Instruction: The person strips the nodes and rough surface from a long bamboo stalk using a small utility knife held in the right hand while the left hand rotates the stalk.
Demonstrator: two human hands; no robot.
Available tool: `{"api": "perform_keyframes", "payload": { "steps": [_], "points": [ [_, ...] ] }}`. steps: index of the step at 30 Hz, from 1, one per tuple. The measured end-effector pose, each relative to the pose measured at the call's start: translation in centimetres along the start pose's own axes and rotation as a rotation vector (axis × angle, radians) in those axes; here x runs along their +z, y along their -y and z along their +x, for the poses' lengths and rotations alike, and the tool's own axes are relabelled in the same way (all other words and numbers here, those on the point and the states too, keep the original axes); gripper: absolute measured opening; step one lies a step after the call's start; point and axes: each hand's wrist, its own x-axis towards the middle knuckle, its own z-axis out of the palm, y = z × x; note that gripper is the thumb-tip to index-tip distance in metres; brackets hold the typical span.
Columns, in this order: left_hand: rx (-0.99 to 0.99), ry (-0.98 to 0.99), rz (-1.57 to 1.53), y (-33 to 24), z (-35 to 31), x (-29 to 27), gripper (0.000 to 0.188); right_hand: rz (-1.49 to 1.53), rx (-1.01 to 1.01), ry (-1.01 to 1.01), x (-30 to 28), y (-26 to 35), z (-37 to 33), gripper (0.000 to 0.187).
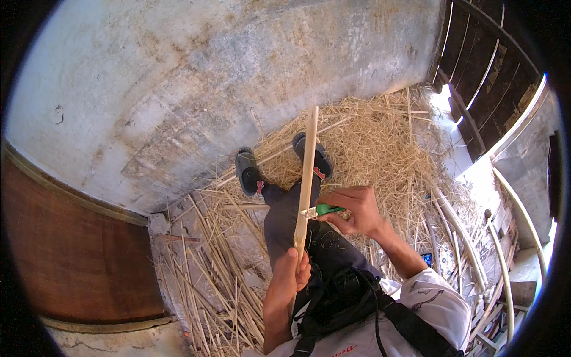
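Observation:
A long, pale bamboo strip (309, 160) stands out ahead of me over my legs, its far end near the wall. My left hand (293, 269) is wrapped round its lower part, just below a knot-like joint. In my right hand (357, 209) is a green-handled utility knife (326, 209), gripped between thumb and fingers. Its short blade meets the strip's right side, a little above the joint. Thin curled shavings lie on my dark trousers (333, 244) below the knife.
Straw-like shavings (375, 143) cover the floor ahead and to the right. Several cut bamboo strips (220, 285) lie at the left. A stained wall (238, 77) rises in front, with a brown wooden panel (77, 250) at left. Long poles (461, 232) lean at the right.

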Motion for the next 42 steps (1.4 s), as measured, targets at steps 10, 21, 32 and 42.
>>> {"api": "perform_keyframes", "payload": {
  "steps": [10,21,32,42],
  "points": [
    [-0.019,-0.043,0.022,1.2,-1.4,-0.7,0.049,0.046,0.065,-0.181,-0.3,-2.7,3.0,0.028],
    [-0.016,0.084,0.308,4.3,-4.5,-1.6,0.044,-0.082,0.587,-0.473,-6.6,-14.0,6.1,0.048],
    [0.067,-0.196,0.209,2.0,0.6,-2.6,0.049,0.682,0.653,0.16,0.0,-5.1,0.6,0.043],
    [0.242,-0.177,0.413,0.0,1.5,0.3,0.04,0.816,0.564,-0.003,2.4,-0.9,2.2,0.03]
  ]
}}
